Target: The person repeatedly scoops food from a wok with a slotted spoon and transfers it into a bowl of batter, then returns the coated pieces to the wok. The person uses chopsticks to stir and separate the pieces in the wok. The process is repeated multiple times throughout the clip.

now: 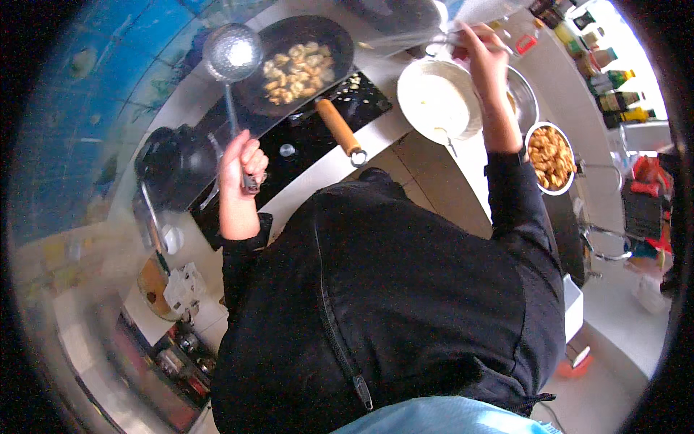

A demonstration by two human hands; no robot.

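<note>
My left hand (244,163) grips the handle of a metal skimmer (232,52), its round head raised beside a dark wok (250,89). Light golden fried pieces (301,73) lie together in the wok, whose wooden handle (337,126) points towards me. Over at the right, my right hand (484,46) holds a long thin utensil, blurred, perhaps chopsticks, above a white bowl of pale batter (439,103). A small utensil rests in the batter bowl at its near rim. Past my right forearm stand a metal bowl (528,97) and a white bowl of browned fried pieces (551,157).
Crumbs lie on the black glass cooktop (355,95). A second dark pan (179,163) stands at its left end. Bottles (621,101) line the window side at right. A faucet (607,247) and red bags are further down. A cutting board (157,285) is lower left.
</note>
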